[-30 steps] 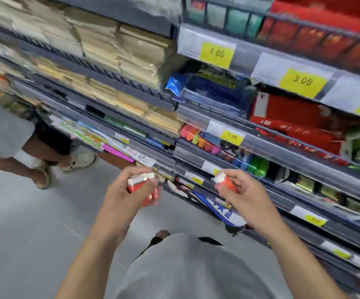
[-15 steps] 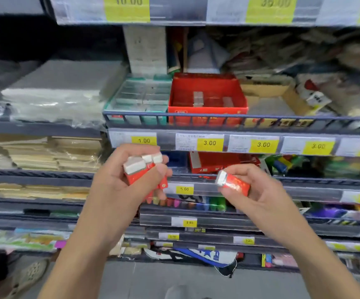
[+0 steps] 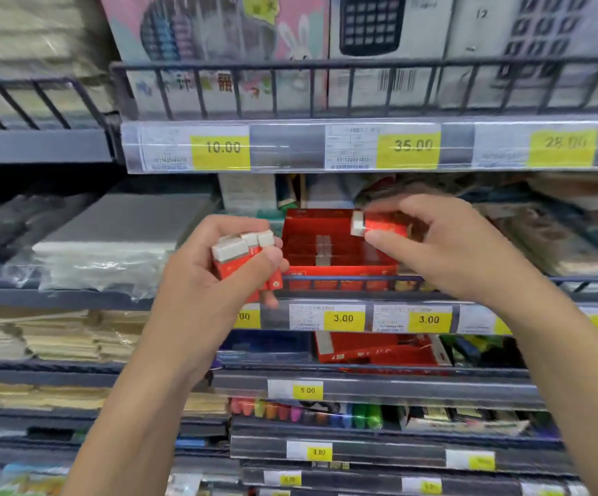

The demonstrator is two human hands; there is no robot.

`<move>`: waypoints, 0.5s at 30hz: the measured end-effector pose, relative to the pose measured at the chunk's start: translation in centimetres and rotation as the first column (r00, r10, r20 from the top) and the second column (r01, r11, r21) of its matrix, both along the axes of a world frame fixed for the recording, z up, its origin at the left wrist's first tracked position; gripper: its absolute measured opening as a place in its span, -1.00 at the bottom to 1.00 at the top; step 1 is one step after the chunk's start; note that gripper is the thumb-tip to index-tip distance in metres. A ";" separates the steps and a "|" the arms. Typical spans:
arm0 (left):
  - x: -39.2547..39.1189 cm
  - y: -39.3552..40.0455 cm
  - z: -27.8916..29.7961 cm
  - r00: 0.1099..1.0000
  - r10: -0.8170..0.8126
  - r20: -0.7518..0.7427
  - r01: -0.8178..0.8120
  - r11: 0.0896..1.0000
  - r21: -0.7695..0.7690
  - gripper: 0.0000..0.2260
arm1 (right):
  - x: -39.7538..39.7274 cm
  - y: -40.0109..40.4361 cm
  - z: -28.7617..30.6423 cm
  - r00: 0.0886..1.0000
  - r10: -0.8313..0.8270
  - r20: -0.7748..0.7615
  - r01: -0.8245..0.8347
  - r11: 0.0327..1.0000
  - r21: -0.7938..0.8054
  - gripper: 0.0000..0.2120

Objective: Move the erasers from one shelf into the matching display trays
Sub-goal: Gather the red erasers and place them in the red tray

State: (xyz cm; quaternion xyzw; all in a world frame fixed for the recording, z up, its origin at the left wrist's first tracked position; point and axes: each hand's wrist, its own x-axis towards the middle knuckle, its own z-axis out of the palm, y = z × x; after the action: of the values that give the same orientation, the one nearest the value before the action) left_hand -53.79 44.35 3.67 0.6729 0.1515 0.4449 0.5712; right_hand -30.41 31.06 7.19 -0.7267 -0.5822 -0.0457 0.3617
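Right hand (image 3: pixel 447 245) pinches one small, light, rigid red-sleeved white eraser (image 3: pixel 370 223) by its long sides above the red cardboard display tray (image 3: pixel 340 272); left hand (image 3: pixel 215 281) grips three more erasers (image 3: pixel 245 257).

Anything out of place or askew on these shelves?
Mildly: red boxes under the 3.00 tags lie tilted and jumbled. The red tray sits square; left hand and right hand hold erasers normally.
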 end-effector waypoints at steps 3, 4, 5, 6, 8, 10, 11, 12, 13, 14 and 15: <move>0.4 0.7 0.3 1.000 0.016 -0.015 -0.016 1.000 -0.019 -0.84 | 1.3 2.7 0.4 0.992 -0.075 0.102 0.091 0.982 -0.168 -0.73; 0.5 0.9 0.4 1.000 0.017 -0.017 -0.018 1.000 -0.025 -0.84 | 1.7 3.6 0.4 0.989 -0.084 0.122 0.108 0.973 -0.206 -0.72; 0.5 1.0 0.4 1.000 0.018 -0.018 -0.019 0.999 -0.032 -0.83 | 1.9 4.4 0.3 0.985 -0.083 0.150 0.117 0.964 -0.238 -0.70; 0.6 1.1 0.4 1.000 0.019 -0.018 -0.020 0.999 -0.039 -0.83 | 2.1 5.3 0.2 0.979 -0.077 0.187 0.126 0.955 -0.268 -0.68; 0.7 1.4 0.3 1.000 0.023 -0.020 -0.024 0.998 -0.051 -0.84 | 2.2 6.7 0.1 0.971 -0.068 0.227 0.140 0.939 -0.315 -0.69; 0.8 1.7 0.2 0.999 0.025 -0.028 -0.027 0.998 -0.053 -0.83 | 2.3 7.7 0.0 0.972 -0.069 0.225 0.144 0.929 -0.340 -0.72; 0.9 1.8 0.1 0.999 0.025 -0.032 -0.027 0.998 -0.052 -0.83 | 2.3 8.1 -0.2 0.972 -0.063 0.227 0.141 0.927 -0.346 -0.73; 0.9 1.9 0.1 0.999 0.025 -0.036 -0.026 0.998 -0.050 -0.83 | 2.4 8.4 -0.3 0.971 -0.056 0.231 0.136 0.927 -0.351 -0.73; 0.9 2.1 0.0 0.999 0.023 -0.040 -0.025 0.999 -0.048 -0.83 | 2.4 8.6 -0.4 0.970 -0.049 0.236 0.132 0.927 -0.350 -0.73; 0.9 2.2 0.0 0.999 0.022 -0.041 -0.024 0.999 -0.048 -0.83 | 2.4 8.8 -0.5 0.969 -0.047 0.242 0.132 0.928 -0.349 -0.74; 0.9 2.3 -0.1 0.999 0.021 -0.042 -0.023 0.999 -0.049 -0.83 | 2.4 8.9 -0.5 0.968 -0.049 0.247 0.136 0.927 -0.350 -0.74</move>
State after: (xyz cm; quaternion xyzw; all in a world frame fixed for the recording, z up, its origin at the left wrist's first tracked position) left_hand -52.85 46.65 3.62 0.6658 0.1815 0.4334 0.5796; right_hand -28.02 39.99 6.68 -0.7973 -0.5840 -0.0395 0.1471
